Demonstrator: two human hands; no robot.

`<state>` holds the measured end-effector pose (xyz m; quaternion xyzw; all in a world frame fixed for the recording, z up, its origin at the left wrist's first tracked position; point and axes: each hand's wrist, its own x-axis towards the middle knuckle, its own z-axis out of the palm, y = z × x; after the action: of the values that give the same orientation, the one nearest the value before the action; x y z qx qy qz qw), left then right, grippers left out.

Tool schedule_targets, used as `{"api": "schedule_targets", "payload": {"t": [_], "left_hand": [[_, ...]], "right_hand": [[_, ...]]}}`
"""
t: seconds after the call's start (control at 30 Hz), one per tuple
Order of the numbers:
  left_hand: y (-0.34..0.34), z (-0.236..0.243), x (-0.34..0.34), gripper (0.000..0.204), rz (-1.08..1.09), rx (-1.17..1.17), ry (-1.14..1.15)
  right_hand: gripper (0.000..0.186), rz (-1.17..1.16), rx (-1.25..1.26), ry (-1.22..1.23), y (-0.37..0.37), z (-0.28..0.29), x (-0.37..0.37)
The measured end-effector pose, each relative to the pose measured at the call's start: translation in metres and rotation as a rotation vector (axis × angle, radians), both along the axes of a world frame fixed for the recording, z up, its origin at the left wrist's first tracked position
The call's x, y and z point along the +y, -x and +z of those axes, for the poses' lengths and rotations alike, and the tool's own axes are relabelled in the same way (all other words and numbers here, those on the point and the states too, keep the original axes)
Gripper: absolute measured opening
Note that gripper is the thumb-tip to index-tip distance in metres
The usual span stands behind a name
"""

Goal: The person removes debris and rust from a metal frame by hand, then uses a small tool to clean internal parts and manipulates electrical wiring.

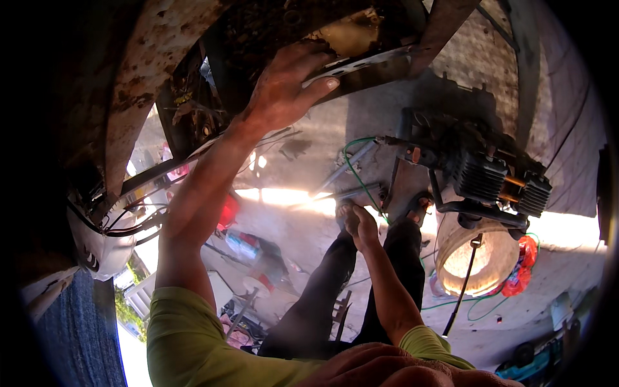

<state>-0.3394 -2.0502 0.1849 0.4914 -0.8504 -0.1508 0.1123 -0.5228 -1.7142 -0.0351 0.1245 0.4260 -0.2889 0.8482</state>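
My left hand (287, 90) is raised to the underside of a dark, rusty metal frame (145, 84), its fingers hooked over a perforated metal rail (377, 62) with the thumb along the near side. Above the rail are grimy parts and a brownish plate (342, 35). My right hand (358, 222) is low, in front of my legs; its fingers are curled, and what they hold, if anything, is hard to make out. Just beyond it lie grey rods (351, 161) and a thin green hose (358, 177).
A finned black machine (480, 174) stands at the right, above a pale round container (477, 261) beside red plastic (521, 274). Red and blue items (248, 248) and loose metal pieces lie on the floor at left. A blue sheet (77, 329) hangs at the lower left.
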Motion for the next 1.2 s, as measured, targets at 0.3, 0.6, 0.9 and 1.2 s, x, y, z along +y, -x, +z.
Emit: {"api": "schedule_targets", "payload": {"t": [0.3, 0.6, 0.9, 1.2], "left_hand": [[-0.001, -0.008, -0.001, 0.036, 0.084, 0.152, 0.093], [0.002, -0.003, -0.002, 0.025, 0.129, 0.239, 0.112], [0.003, -0.005, 0.001, 0.013, 0.201, 0.295, 0.115], [-0.001, -0.01, 0.0, 0.012, 0.216, 0.311, 0.089]], "right_hand": [[0.025, 0.003, -0.013, 0.024, -0.002, -0.005, 0.003], [0.024, 0.003, -0.014, 0.023, -0.001, -0.002, -0.001], [0.024, 0.011, -0.001, 0.032, -0.001, 0.003, -0.007], [0.024, 0.005, -0.032, 0.039, -0.002, -0.007, -0.003]]}}
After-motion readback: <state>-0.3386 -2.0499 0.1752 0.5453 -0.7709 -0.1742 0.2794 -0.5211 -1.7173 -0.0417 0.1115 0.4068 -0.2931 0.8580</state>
